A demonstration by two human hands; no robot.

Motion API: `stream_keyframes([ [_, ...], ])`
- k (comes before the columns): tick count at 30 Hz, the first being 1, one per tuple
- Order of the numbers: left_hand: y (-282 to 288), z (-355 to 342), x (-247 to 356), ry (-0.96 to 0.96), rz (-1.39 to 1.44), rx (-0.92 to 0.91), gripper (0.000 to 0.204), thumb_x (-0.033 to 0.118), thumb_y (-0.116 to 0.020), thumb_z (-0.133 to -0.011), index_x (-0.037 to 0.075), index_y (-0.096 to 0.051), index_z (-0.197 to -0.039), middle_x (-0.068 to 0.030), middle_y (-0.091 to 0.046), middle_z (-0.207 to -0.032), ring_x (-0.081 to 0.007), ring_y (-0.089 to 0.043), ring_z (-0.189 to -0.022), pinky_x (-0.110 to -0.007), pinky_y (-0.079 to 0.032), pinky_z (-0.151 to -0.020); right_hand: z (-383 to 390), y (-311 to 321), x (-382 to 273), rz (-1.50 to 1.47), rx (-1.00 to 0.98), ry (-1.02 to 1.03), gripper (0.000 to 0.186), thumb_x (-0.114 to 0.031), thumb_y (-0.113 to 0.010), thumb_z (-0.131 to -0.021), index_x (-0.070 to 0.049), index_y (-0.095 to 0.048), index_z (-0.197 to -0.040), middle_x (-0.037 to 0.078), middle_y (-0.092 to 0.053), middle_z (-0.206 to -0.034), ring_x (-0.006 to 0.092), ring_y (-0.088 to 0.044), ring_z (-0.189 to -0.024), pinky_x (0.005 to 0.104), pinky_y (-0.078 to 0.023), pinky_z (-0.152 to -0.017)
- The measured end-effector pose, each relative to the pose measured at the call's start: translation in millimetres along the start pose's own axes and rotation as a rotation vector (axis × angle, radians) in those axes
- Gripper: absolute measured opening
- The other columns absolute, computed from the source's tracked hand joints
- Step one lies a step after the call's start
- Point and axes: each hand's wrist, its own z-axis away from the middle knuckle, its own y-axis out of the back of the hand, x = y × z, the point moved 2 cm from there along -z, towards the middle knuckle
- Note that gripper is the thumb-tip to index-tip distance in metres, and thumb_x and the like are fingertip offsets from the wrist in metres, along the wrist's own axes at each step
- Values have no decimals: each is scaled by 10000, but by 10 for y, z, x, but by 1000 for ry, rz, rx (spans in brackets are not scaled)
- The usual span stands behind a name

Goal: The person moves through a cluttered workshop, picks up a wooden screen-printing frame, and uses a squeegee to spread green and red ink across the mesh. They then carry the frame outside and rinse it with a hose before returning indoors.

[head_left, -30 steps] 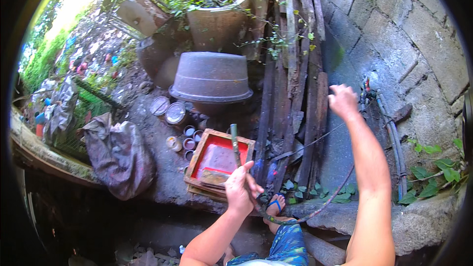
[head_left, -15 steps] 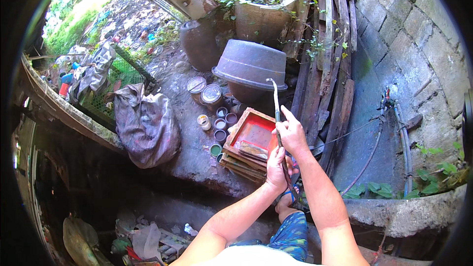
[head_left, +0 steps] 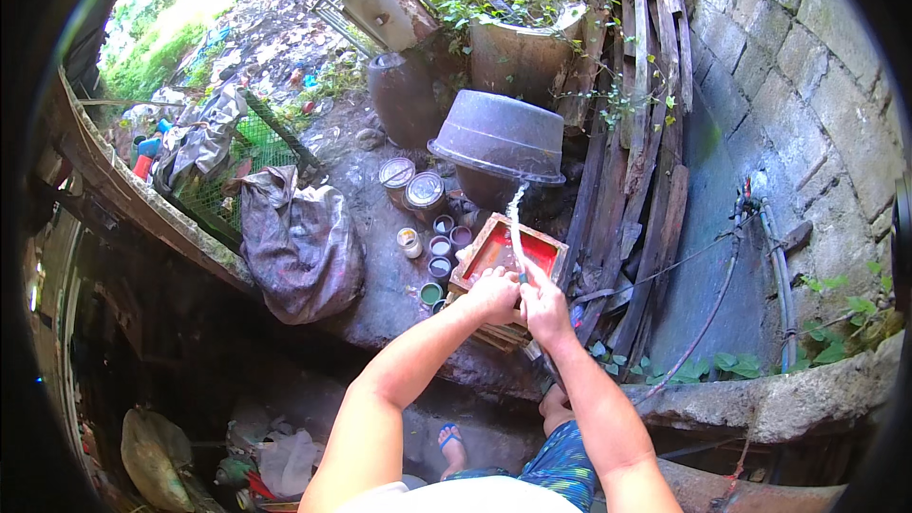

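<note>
My right hand (head_left: 546,312) is wrapped round a dark hose (head_left: 522,275), and a white stream of water (head_left: 516,228) shoots up and forward from its end. Close beside it, my left hand (head_left: 494,295) is curled over the near side of a wooden frame (head_left: 560,255) with a red-stained inside. What those left fingers grip, if anything, is hidden. The frame tops a stack of similar wooden frames (head_left: 502,337), partly covered by my arms.
Small paint cups (head_left: 439,267) and two lidded tins (head_left: 425,190) stand left of the frames. An upturned grey tub (head_left: 499,133) sits behind them. A stuffed sack (head_left: 294,247) lies left; old planks (head_left: 627,133) and a block wall (head_left: 769,66) rise right.
Both hands have moved left and nearer the frame. My left hand has left the hose and come to the frame's near side. The hose still runs, and my left foot now shows.
</note>
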Motion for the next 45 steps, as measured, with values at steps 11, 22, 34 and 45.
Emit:
stream_keyframes([
  [11, 1, -381, -203, -174, 3, -78, 336, 372, -796, -896, 121, -819, -1118, -183, -829, -1119, -372, -805, -1052, -514, -639, -892, 153, 147, 126, 3, -66, -59, 483, -61, -591, -1076, -60, -619, -1558, 11, -677, -755, 92, -604, -652, 297, -502, -637],
  [22, 387, -1013, -753, 530, 734, 714, 320, 321, -670, -1066, 48, -823, -1128, -207, -827, -1055, -357, -811, -1014, -481, -613, -907, -42, 249, 4, -4, 78, -62, 276, -94, -611, -1097, -47, -642, -1367, 37, -673, -722, 108, -604, -589, 311, -484, -537],
  [34, 289, -1466, -1476, 588, 956, 981, 538, 118, -574, -1071, 13, -581, -1599, -247, -695, -1506, -352, -679, -1399, -421, -510, -1182, -148, 124, 65, -199, 219, -232, 122, -81, -638, -1091, -45, -635, -1208, 71, -701, -773, 143, -642, -576, 344, -490, -484],
  [45, 641, -1471, -1386, 772, 757, 867, 509, 335, -598, -1107, 131, -640, -1572, -190, -730, -1465, -393, -697, -1359, -489, -536, -1145, -182, -13, 289, -57, 139, -128, 103, -136, -608, -1116, -68, -616, -1193, 22, -609, -672, 109, -521, -481, 314, -407, -423],
])
